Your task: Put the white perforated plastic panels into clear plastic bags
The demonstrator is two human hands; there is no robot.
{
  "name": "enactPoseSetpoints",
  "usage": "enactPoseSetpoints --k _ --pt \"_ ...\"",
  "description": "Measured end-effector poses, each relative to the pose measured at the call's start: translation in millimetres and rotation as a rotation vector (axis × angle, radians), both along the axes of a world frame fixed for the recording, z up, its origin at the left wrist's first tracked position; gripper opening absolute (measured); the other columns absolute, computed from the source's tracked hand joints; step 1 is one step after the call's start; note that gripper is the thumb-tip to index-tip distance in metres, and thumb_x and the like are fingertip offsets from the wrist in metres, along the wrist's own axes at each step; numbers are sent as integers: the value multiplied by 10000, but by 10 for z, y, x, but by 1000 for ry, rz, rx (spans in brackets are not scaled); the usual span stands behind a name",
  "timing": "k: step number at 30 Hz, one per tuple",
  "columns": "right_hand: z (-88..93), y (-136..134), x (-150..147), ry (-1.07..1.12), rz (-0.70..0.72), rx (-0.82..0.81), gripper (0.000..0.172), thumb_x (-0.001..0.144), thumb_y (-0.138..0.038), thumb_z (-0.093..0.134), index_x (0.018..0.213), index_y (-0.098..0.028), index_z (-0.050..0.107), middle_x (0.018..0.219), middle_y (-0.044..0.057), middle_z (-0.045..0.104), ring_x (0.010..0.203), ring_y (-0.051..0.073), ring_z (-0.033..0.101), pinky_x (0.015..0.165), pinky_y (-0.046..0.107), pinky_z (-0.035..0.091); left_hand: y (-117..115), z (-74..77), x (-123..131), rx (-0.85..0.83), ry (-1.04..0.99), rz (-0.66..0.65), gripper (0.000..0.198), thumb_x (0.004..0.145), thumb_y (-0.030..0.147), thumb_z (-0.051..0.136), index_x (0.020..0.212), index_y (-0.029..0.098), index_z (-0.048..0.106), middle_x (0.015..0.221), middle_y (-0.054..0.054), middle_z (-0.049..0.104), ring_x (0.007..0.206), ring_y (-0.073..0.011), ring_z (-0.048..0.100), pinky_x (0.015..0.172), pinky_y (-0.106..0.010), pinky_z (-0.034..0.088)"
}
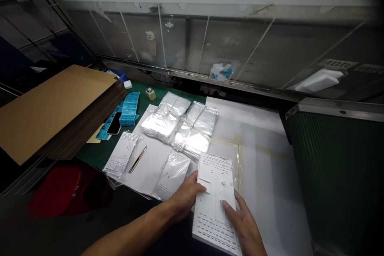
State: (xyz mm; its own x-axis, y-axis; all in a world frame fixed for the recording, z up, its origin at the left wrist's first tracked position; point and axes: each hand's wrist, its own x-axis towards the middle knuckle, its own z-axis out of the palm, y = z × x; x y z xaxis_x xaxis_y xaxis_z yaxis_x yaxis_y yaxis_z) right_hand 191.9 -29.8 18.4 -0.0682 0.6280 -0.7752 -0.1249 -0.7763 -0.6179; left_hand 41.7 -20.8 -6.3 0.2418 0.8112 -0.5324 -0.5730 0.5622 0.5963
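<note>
A white slotted panel point(214, 208), rectangular with rows of vent slots at both ends, is held up over the table's near edge. My left hand point(187, 192) grips its left edge, thumb on the face. On the opposite edge, my right hand point(241, 220) wraps round with its thumb pressed on the surface. Just left of it lies a similar panel in a clear bag point(174, 174). Another bagged panel point(122, 154) rests farther left, and tweezers point(138, 159) lie between the two. Behind them sit two tied bundles of clear plastic bags point(166, 116) point(196, 126).
At the left is a stack of cardboard sheets point(60, 104), near blue label sheets point(130, 108) and a phone point(114, 123). A small bottle point(150, 94) stands at the back. A red stool point(57, 190) is below left. A green ribbed conveyor belt point(342, 168) borders the right.
</note>
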Motion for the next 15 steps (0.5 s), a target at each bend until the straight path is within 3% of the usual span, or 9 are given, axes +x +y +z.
enactPoseSetpoints --k 2,5,7,11,15 --pt "-135 3 102 -67 -4 17 947 625 -534 713 1399 -332 206 939 70 702 797 343 674 663 504 543 21 -186 43 55 108 -115 542 729 110 493 1265 168 434 1097 -122 613 941 -264 593 812 -398 474" --pt "-308 -1 262 -125 -5 73 1021 585 -552 728 1411 -350 163 1065 86 662 812 343 667 683 503 533 93 -516 43 274 608 -206 453 867 275 419 1301 156 376 1063 -129 610 905 -242 589 771 -369 481" --pt "-410 2 359 -221 10 146 1033 581 -582 713 1417 -338 156 1202 114 581 857 348 652 707 495 525 215 -759 -22 388 905 -187 385 904 329 364 1241 161 444 1057 -129 587 936 -248 548 814 -388 447" --pt "-562 22 478 -391 50 264 1023 617 -644 637 1432 -306 119 1362 147 404 1044 393 555 748 493 510 609 -1165 -235 546 1194 -257 263 894 225 378 1070 169 566 1034 -127 548 1024 -290 444 917 -464 328" --pt "-581 32 469 -408 63 253 916 626 -648 612 1403 -322 253 1412 107 353 1045 404 552 733 506 520 945 -1384 -395 656 1415 -384 276 812 128 526 1087 148 535 1118 -114 502 1101 -299 393 942 -488 300"
